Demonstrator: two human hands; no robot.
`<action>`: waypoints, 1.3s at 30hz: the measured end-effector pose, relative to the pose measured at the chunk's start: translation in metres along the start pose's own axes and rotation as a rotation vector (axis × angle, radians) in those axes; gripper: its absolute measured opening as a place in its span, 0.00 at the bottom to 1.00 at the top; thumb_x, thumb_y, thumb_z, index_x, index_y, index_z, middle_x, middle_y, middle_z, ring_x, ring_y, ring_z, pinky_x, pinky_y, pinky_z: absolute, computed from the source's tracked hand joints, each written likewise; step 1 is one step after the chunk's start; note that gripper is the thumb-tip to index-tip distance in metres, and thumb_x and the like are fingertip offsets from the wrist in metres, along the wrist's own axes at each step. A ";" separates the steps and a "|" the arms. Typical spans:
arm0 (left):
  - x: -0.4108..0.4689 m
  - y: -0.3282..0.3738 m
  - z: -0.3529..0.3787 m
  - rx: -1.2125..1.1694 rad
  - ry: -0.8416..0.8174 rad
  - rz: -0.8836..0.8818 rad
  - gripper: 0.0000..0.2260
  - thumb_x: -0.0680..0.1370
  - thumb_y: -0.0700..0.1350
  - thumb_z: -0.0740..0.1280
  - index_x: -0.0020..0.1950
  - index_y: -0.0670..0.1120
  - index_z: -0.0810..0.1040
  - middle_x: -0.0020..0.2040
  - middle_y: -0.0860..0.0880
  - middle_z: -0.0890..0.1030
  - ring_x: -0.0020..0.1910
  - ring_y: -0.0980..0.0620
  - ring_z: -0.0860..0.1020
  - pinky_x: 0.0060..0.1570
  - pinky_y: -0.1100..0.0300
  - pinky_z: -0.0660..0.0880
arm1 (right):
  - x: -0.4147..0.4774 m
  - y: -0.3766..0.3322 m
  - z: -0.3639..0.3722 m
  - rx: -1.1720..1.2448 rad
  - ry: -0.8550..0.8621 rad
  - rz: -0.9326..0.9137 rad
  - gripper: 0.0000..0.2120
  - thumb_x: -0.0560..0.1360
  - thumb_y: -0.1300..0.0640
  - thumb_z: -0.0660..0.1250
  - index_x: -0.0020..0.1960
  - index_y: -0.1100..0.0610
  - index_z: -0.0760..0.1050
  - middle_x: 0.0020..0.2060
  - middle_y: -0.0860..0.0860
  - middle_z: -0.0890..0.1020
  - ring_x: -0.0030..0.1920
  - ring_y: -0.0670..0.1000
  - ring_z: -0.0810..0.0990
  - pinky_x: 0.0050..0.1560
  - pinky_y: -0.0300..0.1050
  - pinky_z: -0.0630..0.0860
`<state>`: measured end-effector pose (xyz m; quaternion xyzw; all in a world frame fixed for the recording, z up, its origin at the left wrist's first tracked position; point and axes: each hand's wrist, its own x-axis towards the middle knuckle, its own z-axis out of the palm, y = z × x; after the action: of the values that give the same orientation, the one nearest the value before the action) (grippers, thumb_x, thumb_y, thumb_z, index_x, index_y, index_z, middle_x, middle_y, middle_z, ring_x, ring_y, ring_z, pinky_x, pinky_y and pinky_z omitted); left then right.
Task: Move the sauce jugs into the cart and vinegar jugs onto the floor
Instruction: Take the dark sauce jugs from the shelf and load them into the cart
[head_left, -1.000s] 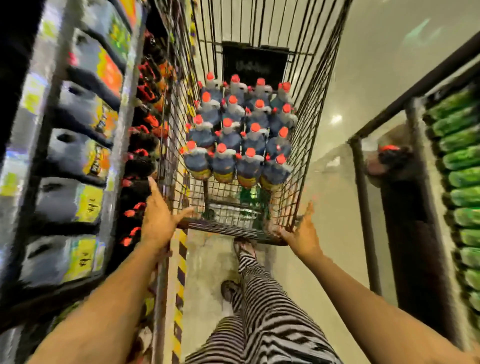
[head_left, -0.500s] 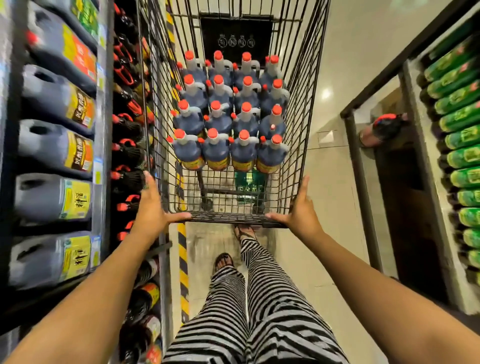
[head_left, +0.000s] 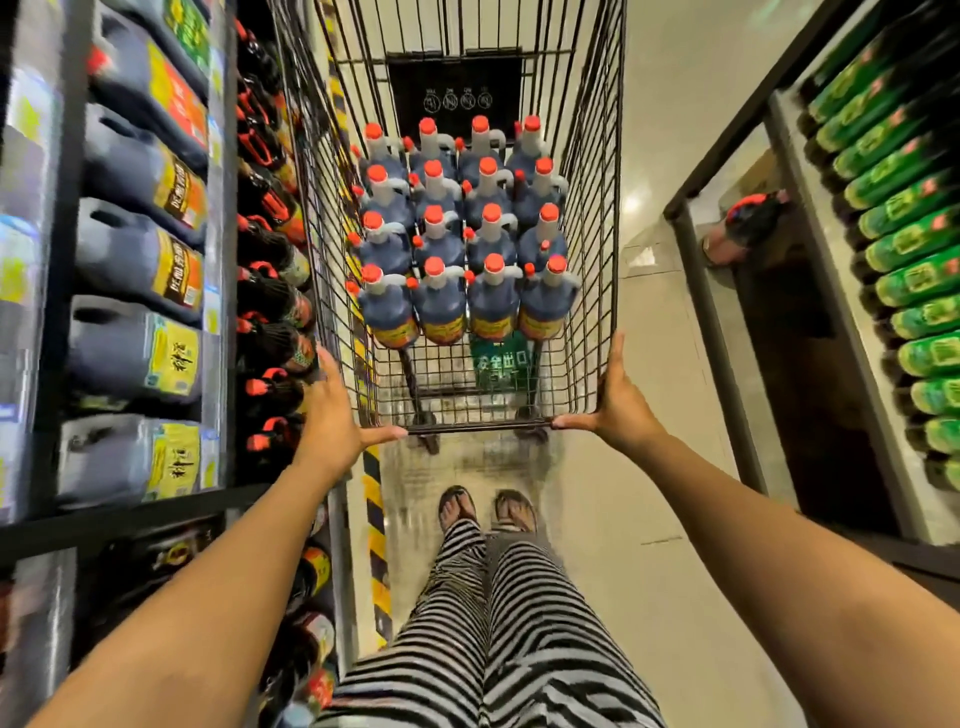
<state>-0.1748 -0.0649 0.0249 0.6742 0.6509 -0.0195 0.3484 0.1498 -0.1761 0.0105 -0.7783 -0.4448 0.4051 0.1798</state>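
Aisle: I see pale floor (head_left: 660, 332) between stocked shelves (head_left: 130, 270).
Load: red-capped sauce jugs (head_left: 441, 306) fill far end of cart (head_left: 597, 249).
Hands: left hand (head_left: 332, 431), right hand (head_left: 621, 410) open, pressing its near corners.

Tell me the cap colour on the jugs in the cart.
Red caps on all jugs in the cart, head view.

Red-capped dark jugs (head_left: 441, 306), black-and-white striped trousers (head_left: 498, 623), green bottles (head_left: 914, 244)

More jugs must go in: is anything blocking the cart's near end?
Nothing visible. The cart is bare wire this side of the jugs; left hand and right hand only touch its near corners.
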 end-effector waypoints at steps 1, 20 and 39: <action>-0.007 -0.002 0.003 -0.002 -0.004 -0.008 0.66 0.56 0.62 0.75 0.75 0.45 0.30 0.74 0.35 0.55 0.73 0.38 0.57 0.68 0.44 0.63 | -0.006 0.003 0.002 0.009 -0.005 0.003 0.69 0.59 0.48 0.81 0.74 0.54 0.26 0.76 0.58 0.52 0.75 0.57 0.57 0.69 0.46 0.60; -0.170 -0.058 0.074 -0.011 0.029 -0.035 0.67 0.53 0.65 0.74 0.75 0.46 0.31 0.71 0.34 0.59 0.67 0.36 0.64 0.64 0.44 0.68 | -0.163 0.065 0.044 -0.022 -0.059 -0.021 0.69 0.60 0.48 0.80 0.73 0.55 0.25 0.77 0.58 0.51 0.75 0.57 0.56 0.70 0.44 0.59; -0.302 -0.123 0.122 0.089 -0.052 -0.021 0.68 0.53 0.67 0.71 0.74 0.45 0.29 0.77 0.38 0.47 0.75 0.37 0.54 0.67 0.43 0.65 | -0.312 0.110 0.100 0.089 -0.120 0.012 0.70 0.60 0.48 0.79 0.70 0.53 0.20 0.76 0.53 0.54 0.75 0.53 0.57 0.69 0.40 0.57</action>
<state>-0.2780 -0.3971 0.0226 0.6815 0.6471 -0.0699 0.3346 0.0444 -0.5046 0.0263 -0.7464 -0.4316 0.4717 0.1849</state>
